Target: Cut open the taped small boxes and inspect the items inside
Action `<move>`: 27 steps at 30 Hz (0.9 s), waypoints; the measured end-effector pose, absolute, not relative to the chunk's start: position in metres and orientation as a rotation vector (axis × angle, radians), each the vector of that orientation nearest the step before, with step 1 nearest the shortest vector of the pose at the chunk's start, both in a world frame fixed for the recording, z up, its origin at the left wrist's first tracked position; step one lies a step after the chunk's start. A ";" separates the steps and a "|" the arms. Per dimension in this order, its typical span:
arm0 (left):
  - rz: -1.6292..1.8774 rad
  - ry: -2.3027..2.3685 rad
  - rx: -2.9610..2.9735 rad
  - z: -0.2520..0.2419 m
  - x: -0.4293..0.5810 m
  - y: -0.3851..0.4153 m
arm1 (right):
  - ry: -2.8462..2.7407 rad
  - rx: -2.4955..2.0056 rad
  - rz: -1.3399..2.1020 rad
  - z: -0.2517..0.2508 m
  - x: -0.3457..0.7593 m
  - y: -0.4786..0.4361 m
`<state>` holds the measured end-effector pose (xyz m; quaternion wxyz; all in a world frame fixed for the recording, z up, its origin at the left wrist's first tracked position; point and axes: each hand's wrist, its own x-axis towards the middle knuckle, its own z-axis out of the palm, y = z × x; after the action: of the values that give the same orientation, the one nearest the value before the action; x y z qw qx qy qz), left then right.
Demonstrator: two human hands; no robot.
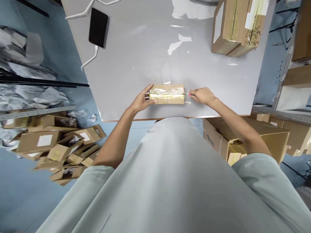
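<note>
A small cardboard box (166,99) wrapped in shiny clear tape lies lengthwise near the front edge of the grey table. My left hand (141,101) grips its left end, with the thumb along the near side and a finger at the far corner. In my right hand (203,96) is a slim screwdriver-like tool (190,94) with a thin metal shaft and a red and black handle. The shaft reaches the box's right end, level with the taped seam. Whether its tip is inside the tape or lies on it, I cannot tell.
A large taped carton (236,29) stands at the table's back right. A black phone (98,27) with a white cable (90,61) lies at left. Tape scraps (178,43) litter the table. Opened boxes (65,145) pile up on the left floor; a big carton (264,131) is below right.
</note>
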<state>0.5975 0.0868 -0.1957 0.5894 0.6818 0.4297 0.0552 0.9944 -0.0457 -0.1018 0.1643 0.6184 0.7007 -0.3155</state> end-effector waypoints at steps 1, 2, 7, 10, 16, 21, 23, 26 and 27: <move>0.133 1.001 1.584 -0.194 0.597 0.087 | 2.003 1.836 -0.934 -0.110 1.003 -0.054; 0.141 1.000 1.584 -0.193 0.596 0.087 | 1.993 1.946 -0.972 -0.120 1.010 -0.064; 0.150 0.997 1.584 -0.180 0.591 0.089 | 1.517 2.664 -1.680 -0.174 0.987 -0.098; 0.149 1.044 1.545 -0.176 0.580 0.094 | 1.142 2.887 -2.222 -0.194 0.934 -0.094; 0.199 1.222 1.313 -0.182 0.555 0.103 | 0.982 3.136 -2.312 -0.178 0.875 -0.081; 0.236 1.144 1.125 -0.200 0.587 0.088 | 1.707 3.276 -1.605 -0.126 0.893 -0.089; 0.251 1.056 1.044 -0.209 0.611 0.075 | 1.879 3.235 -1.329 -0.104 0.901 -0.092; 0.212 0.990 0.954 -0.217 0.641 0.058 | 1.934 3.098 -1.061 -0.084 0.901 -0.095; 0.186 0.999 0.949 -0.218 0.647 0.054 | 1.929 3.048 -1.018 -0.081 0.898 -0.095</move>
<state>0.6470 0.0540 -0.2181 0.7681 0.4371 0.4601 0.0856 0.8982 -0.0953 -0.0805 -0.2987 0.7761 0.4912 -0.2592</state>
